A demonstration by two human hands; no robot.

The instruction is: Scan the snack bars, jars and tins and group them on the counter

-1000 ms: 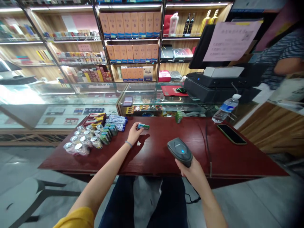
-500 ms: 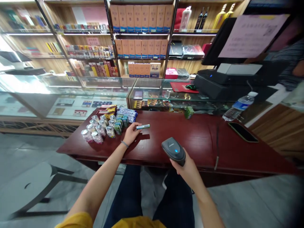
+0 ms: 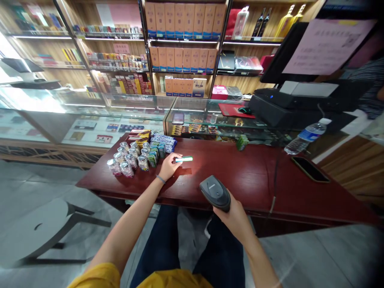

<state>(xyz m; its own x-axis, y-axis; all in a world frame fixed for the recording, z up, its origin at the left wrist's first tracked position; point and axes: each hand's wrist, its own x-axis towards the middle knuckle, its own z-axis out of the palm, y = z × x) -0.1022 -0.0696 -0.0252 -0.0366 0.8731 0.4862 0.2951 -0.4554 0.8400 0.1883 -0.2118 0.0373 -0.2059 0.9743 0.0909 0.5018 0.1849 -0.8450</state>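
Note:
My left hand (image 3: 169, 165) pinches a small green and white pack (image 3: 184, 159) just above the dark red table (image 3: 252, 176), and the pack looks brightly lit. My right hand (image 3: 232, 212) grips a dark grey barcode scanner (image 3: 215, 193) near the table's front edge, its head turned toward the pack. Left of my left hand stands a cluster of several small jars (image 3: 127, 158) and small cans (image 3: 154, 154), with flat blue packs (image 3: 165, 140) and a red and yellow box (image 3: 138, 136) behind them.
A scanner cable (image 3: 274, 188) runs across the table. At the right lie a black phone (image 3: 310, 169) and a water bottle (image 3: 306, 136). A small green item (image 3: 241, 142) sits at the back edge. Behind are a glass counter (image 3: 210, 116) and a register (image 3: 294, 104). A stool (image 3: 39, 228) stands at the left.
The scanner's head has swung left toward the pack, and the pack now shows a bright glow. My view shifted slightly; my left hand keeps its hold.

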